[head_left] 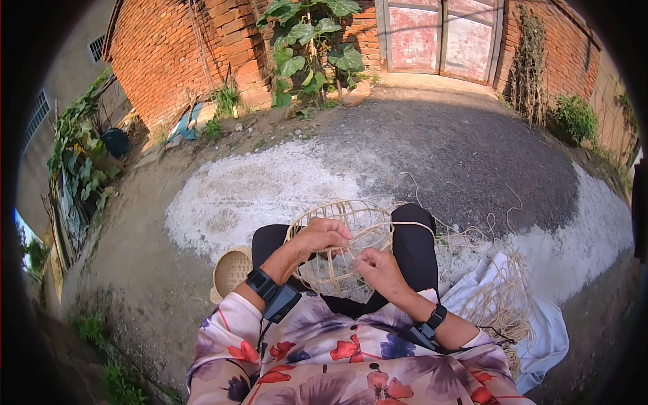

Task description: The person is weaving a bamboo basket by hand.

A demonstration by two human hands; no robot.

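Observation:
An openwork basket (315,275) of pale tan cord rests in my lap between my knees, its loops forming a wide mesh. My left hand (327,235) reaches over its near left part, fingers closed on the mesh. Close by on the right, my right hand (379,268) is pinched together at a thin strand by the basket's side; its fingertips are partly hidden. A length of cord (413,223) runs from the basket across my right knee. Both wrists carry black strapped devices.
A round woven basket (233,271) stands beside my left knee. On the right, a tangle of loose cord (498,304) lies over a white sack (548,331). Loose strands trail on the gravel ahead. Farther off are leafy plants (312,47), a brick wall (179,57) and a faded red door (413,37).

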